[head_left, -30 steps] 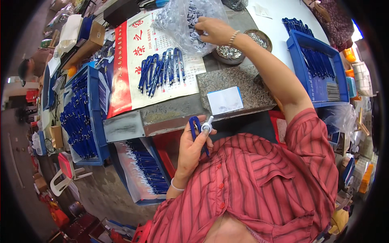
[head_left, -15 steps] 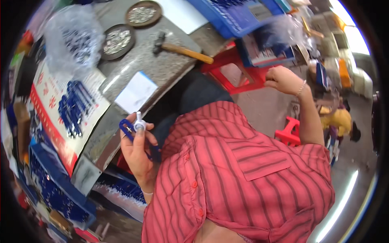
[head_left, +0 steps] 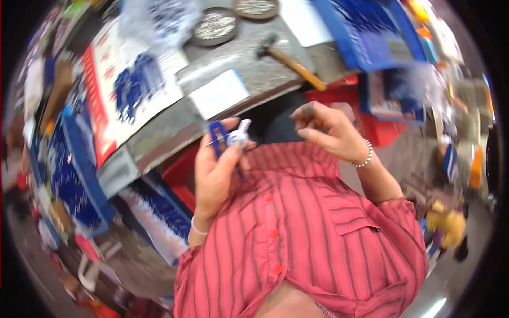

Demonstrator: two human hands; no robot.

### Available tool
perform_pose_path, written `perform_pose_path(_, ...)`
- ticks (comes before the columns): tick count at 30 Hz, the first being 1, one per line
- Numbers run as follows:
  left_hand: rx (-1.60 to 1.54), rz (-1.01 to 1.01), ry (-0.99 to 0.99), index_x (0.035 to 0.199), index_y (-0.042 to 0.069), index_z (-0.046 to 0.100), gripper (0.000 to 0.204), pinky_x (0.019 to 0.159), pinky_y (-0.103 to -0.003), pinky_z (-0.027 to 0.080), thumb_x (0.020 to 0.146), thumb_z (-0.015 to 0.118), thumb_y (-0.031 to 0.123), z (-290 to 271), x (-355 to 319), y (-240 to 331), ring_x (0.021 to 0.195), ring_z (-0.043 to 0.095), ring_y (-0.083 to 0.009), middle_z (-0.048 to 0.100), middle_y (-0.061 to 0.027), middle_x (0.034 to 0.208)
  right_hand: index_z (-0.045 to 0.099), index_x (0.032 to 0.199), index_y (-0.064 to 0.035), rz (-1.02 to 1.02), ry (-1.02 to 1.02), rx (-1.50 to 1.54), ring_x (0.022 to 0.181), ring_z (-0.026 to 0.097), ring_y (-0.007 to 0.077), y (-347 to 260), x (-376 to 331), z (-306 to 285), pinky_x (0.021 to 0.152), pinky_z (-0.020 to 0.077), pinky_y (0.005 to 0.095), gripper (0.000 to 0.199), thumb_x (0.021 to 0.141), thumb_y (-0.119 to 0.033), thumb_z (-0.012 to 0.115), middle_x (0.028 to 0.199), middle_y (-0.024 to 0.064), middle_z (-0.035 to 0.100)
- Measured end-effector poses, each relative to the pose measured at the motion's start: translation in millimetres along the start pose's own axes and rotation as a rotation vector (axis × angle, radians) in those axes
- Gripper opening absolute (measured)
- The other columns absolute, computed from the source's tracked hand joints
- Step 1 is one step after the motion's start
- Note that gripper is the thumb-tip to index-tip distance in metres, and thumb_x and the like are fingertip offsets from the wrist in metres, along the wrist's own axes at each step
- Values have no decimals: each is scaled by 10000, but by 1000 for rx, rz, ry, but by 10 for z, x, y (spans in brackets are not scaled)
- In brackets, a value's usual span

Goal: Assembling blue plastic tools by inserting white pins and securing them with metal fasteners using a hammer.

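Observation:
Over the bench's near edge, my left hand (head_left: 214, 169) is closed on a blue part (head_left: 217, 139) with a rounded end and a slim metal piece in it. The same fingers hold a white plastic piece (head_left: 238, 137) with a ridged stem sticking up, its round base against the thumb. My right hand (head_left: 336, 132) is off to the right, with bent fingers and the thumb drawn close to them. A dark patch shows on one finger; whether anything small sits between the fingertips is hidden by blur.
A white pad (head_left: 218, 95) and a wooden-handled hammer (head_left: 294, 68) lie on the grey bench (head_left: 193, 132). Beyond are dishes of small metal parts (head_left: 214, 26) and a plastic bag (head_left: 159, 24). Blue parts (head_left: 139, 82) lie on printed card. Blue bins (head_left: 79, 177) stand left, another (head_left: 389, 55) far right.
My right hand has swung left, nearer my left hand. The left hand still holds the blue part and white piece; the view has shifted, so the bench sits farther right and higher.

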State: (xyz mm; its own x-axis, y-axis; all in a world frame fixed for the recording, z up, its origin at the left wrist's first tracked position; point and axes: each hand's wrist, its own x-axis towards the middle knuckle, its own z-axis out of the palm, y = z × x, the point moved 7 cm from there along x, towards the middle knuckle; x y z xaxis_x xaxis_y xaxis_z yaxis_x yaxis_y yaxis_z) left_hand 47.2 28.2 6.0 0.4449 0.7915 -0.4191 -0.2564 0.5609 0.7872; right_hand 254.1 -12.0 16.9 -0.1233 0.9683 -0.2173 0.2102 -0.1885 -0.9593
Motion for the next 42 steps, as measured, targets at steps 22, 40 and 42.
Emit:
perform_pose_path(22, -140, -40, -172, 1290, 19, 387, 383, 584, -209, 460, 955, 494, 170, 83, 164, -74, 645, 548, -79, 615, -109, 958, 590, 970, -24, 95, -44, 651, 618, 485, 32, 60, 675, 548, 564, 407, 172, 139, 923, -148, 550, 839, 4, 594)
perform_pose_path(40, -281, -179, -169, 1316, -34, 352, 438, 708, -322, 546, 995, 352, 263, -109, 263, -104, 807, 665, -237, 596, -223, 1079, 582, 1001, -7, 71, -11, 788, 634, 482, 60, 89, 980, 488, 584, 400, 194, 179, 948, -162, 512, 747, -7, 541)
perform_pose_path(42, -286, -179, -186, 1304, -36, 364, 413, 712, -315, 543, 982, 412, 218, -89, 238, -103, 810, 665, -224, 594, -218, 1082, 588, 999, -12, 78, -25, 757, 636, 484, 54, 84, 999, 507, 586, 404, 189, 179, 948, -168, 516, 762, -11, 554)
